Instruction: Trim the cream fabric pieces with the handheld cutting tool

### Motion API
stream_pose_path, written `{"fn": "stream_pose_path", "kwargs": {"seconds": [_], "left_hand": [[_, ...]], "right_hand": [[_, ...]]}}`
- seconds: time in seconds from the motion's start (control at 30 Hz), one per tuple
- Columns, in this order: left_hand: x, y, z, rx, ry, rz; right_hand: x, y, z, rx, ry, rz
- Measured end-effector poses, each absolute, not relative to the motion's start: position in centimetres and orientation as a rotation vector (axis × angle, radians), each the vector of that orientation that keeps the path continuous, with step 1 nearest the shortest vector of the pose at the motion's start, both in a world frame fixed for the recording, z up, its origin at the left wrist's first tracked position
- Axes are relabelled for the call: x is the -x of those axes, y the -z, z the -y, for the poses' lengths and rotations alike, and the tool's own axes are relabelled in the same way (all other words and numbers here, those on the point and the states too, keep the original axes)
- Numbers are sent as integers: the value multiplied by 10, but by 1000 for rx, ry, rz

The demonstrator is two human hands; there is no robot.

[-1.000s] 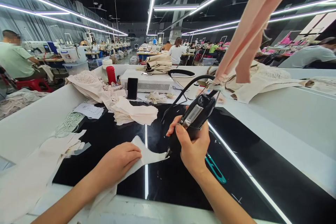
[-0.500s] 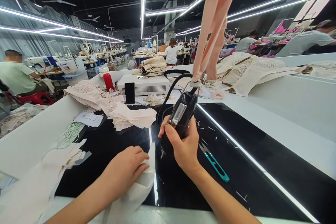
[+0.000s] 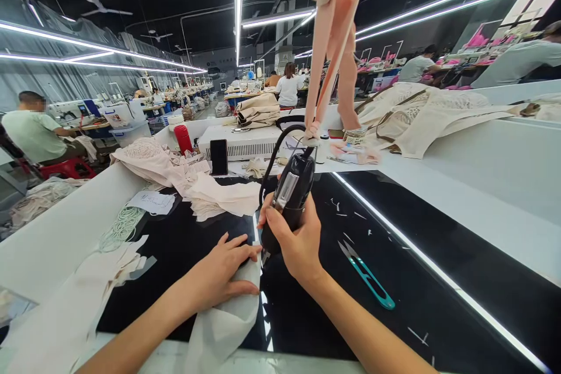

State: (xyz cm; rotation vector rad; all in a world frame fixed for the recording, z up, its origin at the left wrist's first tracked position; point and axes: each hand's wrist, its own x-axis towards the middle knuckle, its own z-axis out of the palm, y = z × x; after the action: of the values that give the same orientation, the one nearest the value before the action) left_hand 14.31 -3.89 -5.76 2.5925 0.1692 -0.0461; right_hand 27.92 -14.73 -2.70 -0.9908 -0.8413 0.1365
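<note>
My right hand (image 3: 295, 239) is wrapped round a black corded hand tool (image 3: 288, 193), held upright with its tip pointing down at the glossy black table (image 3: 421, 280). A pink cloth strip (image 3: 326, 41) tied to the tool's top hangs from overhead. My left hand (image 3: 221, 272) lies flat, fingers spread, on a cream fabric piece (image 3: 228, 315) that drapes over the table's near edge. The tool's tip stands just right of my left fingertips, at the fabric's upper edge.
Teal thread snips (image 3: 368, 277) lie right of my right hand. A pile of cream fabric pieces (image 3: 219, 196) sits behind, more cut pieces (image 3: 74, 298) at the left. A phone (image 3: 218, 156), a white box (image 3: 245, 140) and a red bottle (image 3: 183, 139) stand further back. Other people sit at sewing stations.
My right hand has carried the tool leftward and nearer to my left hand. The fabric piece has slid toward the table's near edge, and my left fingers have spread out on it.
</note>
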Motion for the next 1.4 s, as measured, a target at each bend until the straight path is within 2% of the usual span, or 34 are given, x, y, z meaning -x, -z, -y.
{"fn": "stream_pose_path", "kwargs": {"seconds": [1.4], "left_hand": [[-137,57,27,-2580,54,-95]], "right_hand": [[-256,27,153,993,-207,860]]}}
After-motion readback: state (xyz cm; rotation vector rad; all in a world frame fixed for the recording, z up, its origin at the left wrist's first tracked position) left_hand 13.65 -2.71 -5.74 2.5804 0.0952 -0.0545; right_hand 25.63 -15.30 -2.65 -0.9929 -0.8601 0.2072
